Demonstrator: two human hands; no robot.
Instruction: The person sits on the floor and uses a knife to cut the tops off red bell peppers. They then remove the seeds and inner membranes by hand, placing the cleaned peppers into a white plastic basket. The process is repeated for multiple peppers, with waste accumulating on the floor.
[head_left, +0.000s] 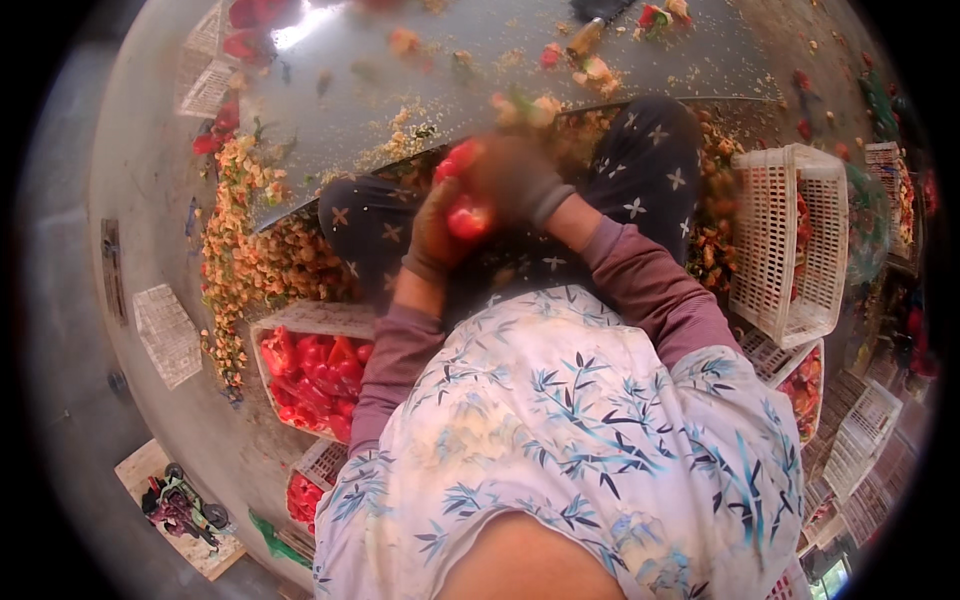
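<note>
My left hand (437, 229), in a dark glove, grips a glossy red bell pepper (469, 216) over my lap. Against the pepper's upper right lies my gloved right hand (517, 176), blurred; whether it holds a tool or a piece cannot be told. Just beyond the hands is a blurred pale and green pepper core (536, 111). A metal-topped table (337, 97) in front of my knees bears scattered seeds, cut cores and a wooden-handled tool (586, 37). At its far left edge lie more red peppers (251, 45).
A plastic crate of red peppers (319, 375) stands at my left, beside a heap of pepper cores (262, 255). To my right, a white slatted crate (787, 240) rests tilted above another crate with red pieces (804, 390). Cores also lie under the table's near edge.
</note>
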